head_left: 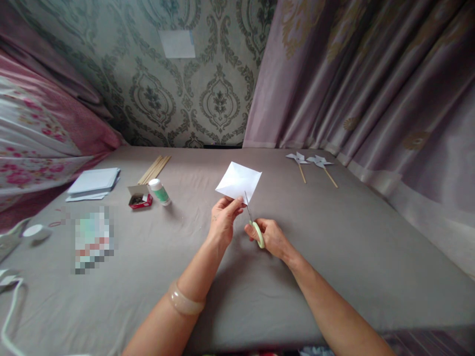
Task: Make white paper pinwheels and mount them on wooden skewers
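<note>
Left hand: my left hand [222,220] pinches the white sheet [237,180] by its near corner.
Right hand: my right hand [272,236] is closed around the green handles of the scissors [259,235], blades at that corner.
Pinwheels: two assembled units [298,157] [318,161], beyond and right of my right hand.
Progress: held sheet unfolded into vanes, without a stick; cut depth seems impossible to confirm behind the blades.
Sheet: square, thin, faint diagonal creases; located just ahead of my left hand, above the surface [352,257].
Sticks: loose bundle [154,169], forward-left of my left hand.
Bottle: white and green [160,193], upright, left of that hand, beside the open red box [141,199].
</note>
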{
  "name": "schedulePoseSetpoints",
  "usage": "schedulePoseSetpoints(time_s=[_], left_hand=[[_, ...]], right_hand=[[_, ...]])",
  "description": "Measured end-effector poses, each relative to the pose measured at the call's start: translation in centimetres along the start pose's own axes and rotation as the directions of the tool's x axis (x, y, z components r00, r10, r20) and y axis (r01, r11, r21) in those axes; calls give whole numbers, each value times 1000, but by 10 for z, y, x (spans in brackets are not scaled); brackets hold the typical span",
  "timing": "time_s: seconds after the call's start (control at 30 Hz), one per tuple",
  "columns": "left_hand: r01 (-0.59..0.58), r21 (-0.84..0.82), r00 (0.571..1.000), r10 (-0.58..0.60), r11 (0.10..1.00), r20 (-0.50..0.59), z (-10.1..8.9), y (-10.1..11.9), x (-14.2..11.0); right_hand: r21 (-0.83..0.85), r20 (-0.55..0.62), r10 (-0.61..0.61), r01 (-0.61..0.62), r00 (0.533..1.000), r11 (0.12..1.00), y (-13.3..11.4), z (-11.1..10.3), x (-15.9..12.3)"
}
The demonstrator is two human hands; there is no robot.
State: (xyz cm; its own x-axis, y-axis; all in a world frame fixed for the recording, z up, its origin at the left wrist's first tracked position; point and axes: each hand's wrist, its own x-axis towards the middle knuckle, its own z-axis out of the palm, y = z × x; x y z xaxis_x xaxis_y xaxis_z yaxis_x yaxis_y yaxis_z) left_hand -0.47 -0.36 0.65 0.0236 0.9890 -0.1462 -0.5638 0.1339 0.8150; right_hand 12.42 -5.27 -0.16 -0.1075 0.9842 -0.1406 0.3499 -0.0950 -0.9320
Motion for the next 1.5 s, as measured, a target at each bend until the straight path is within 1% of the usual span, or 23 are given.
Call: schedulePoseSetpoints(time_s=[0.4, 0.6, 0.87, 1.0, 1.27, 1.4, 1.5], left_hand=[[3, -10, 1000, -3, 1000, -1, 2, 2, -2], [4, -8, 1000, -4, 1000, 2, 2, 3, -2], [4, -9, 1000, -4, 1000, 7, 2, 1, -1], [0, -6, 1000, 0, 1000, 11, 1, 1, -1], [-20, 2, 1000, 20, 1000, 23, 1, 2, -1], [-54, 9, 998, 54, 998, 42, 2, 2, -2], [-54, 20, 997, 52, 998, 58, 3, 2, -4]], right_hand=[[30, -49, 37, -35, 998, 999, -1, 1, -1], [34, -81, 34, -31, 996, 999, 3, 3, 1], [50, -130, 48, -42, 990, 998, 3, 7, 1], [38, -159, 36, -30, 987, 999, 4, 7, 2], [11, -174, 23, -22, 985, 1000, 7, 8, 3], [20, -180, 47, -44, 983, 999, 8, 9, 4], [31, -176, 66, -61, 982, 998, 8, 9, 4]])
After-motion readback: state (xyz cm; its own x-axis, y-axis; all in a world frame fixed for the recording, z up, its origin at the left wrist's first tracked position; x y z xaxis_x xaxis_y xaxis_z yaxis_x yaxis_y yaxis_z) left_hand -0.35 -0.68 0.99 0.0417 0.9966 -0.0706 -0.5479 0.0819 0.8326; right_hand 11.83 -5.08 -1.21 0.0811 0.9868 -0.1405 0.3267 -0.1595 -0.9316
